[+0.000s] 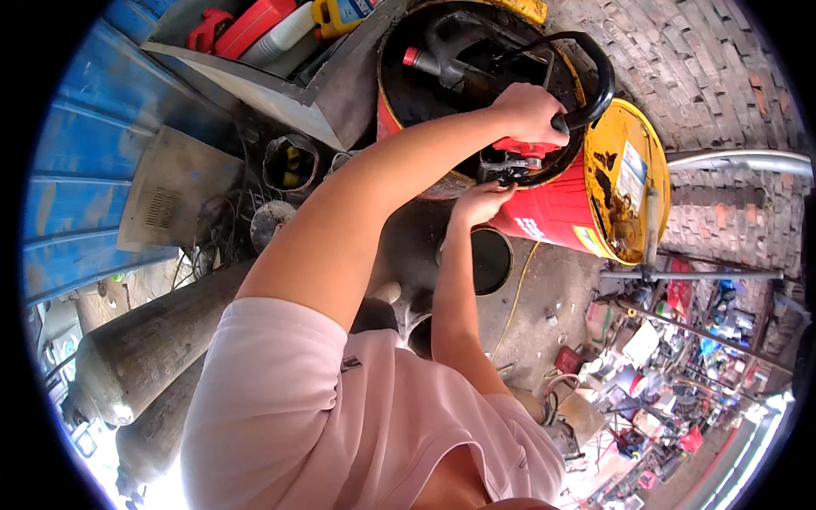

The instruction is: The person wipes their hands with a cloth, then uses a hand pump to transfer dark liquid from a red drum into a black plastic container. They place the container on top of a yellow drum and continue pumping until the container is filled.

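My left hand [532, 115] grips a red and metal dispensing fitting [526, 153] from above. A thick black hose [605, 70] loops over beside that hand. Just below the fitting, the fingers of my right hand [484, 203] touch a dark edge near its metal end; how they close there is partly hidden. Beyond the left hand is the oily black top of a large drum [408, 108], with a dark jug with a red cap [421, 60] on it. To the right stands a red drum [542, 217] with a stained yellow top [644, 146].
At upper left, a metal bin [255, 76] holds several plastic bottles. Large gas cylinders [159, 344] lie at left. A dark open bucket [491, 261] and a yellow cord [517, 293] are on the floor. Clutter [644, 376] spreads at lower right, below a brick wall [720, 76].
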`<state>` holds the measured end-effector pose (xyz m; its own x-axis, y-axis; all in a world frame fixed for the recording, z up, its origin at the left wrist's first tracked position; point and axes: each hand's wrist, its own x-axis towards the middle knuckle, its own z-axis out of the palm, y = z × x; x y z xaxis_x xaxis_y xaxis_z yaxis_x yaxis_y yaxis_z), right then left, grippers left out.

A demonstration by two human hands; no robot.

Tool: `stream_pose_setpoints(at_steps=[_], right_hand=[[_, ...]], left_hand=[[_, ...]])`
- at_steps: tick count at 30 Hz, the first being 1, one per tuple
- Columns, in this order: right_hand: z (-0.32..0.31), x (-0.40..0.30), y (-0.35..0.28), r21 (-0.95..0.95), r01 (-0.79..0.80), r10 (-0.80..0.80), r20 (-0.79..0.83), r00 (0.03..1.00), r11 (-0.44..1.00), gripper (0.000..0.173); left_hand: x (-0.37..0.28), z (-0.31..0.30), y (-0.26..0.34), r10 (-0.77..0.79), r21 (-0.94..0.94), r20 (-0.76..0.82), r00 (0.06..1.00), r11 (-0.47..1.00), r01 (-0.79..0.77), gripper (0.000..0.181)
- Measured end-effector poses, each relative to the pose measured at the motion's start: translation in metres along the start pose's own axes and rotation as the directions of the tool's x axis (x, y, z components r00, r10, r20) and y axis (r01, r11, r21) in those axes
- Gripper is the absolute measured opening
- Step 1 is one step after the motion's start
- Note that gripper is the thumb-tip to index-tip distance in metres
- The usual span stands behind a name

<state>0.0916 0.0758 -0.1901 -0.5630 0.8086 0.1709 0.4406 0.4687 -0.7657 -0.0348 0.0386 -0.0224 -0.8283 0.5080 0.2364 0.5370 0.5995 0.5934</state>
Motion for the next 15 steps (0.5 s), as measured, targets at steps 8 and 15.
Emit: stream_pose_setpoints(at_steps=[8, 15], right_hand=[[-0.061, -0.038, -0.097, 0.451, -0.213, 0.071, 0.313, 0.947, 0.867, 0.051], [-0.143, 0.040, -0.131, 0.300, 0.394, -0.394, -0.066, 0.917, 0.869, 0.029]], left_hand=[[0.007, 0.014, -0.002, 0.020, 0.046, -0.035, 0.999, 0.999, -0.019, 0.060], [-0.022, 0.008, -0.002, -0.002, -0.156, -0.017, 1.000, 0.988, -0.001, 0.044]])
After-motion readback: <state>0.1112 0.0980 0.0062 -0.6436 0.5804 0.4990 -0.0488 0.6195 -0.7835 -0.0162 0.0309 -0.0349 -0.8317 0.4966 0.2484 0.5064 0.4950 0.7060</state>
